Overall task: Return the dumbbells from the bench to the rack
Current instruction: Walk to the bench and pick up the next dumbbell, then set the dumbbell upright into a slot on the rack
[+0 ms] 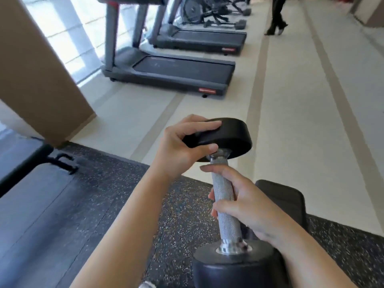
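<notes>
The dumbbell (224, 192) stands nearly upright, tilted a little to the left, close in front of the person and above the dark speckled floor mat (104, 204); whether its lower head (234, 267) rests on anything cannot be told. The right hand (249, 206) is wrapped round the ridged metal handle, fingers curled. The left hand (182, 142) grasps the black upper head (224, 136), fingers over its top and thumb beneath its rim. A grey padded worktop (37, 204) lies to the left, well apart from the dumbbell, and a dark pad (286, 200) shows just behind the right hand. Beyond, on the pale floor (291, 100), stand two treadmills (176, 71), a brown pillar (37, 69) and, far off, someone's legs (276, 17).
</notes>
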Demonstrator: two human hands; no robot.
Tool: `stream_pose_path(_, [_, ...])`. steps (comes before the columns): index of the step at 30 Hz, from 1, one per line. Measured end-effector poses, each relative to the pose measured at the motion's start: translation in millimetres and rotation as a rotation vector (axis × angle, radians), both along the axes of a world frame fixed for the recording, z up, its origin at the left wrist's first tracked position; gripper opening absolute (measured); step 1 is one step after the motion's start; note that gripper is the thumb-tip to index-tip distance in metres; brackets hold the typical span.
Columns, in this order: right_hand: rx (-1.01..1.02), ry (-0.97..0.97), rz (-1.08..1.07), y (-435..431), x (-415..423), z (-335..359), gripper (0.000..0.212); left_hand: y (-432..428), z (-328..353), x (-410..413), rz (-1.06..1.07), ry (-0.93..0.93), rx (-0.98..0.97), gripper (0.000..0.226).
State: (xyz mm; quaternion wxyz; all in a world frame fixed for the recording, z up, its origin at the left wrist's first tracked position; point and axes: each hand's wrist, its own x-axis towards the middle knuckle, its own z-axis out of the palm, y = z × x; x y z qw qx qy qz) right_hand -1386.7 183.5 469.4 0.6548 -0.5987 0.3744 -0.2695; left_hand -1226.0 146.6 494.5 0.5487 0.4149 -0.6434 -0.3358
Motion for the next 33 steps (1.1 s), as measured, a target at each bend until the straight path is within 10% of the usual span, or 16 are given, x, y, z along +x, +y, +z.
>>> stream_pose_path(33, [-0.053, 0.188, 1.126, 251, 541, 11, 0.062, 414, -19, 479, 1.313, 0.049, -0.002, 0.05])
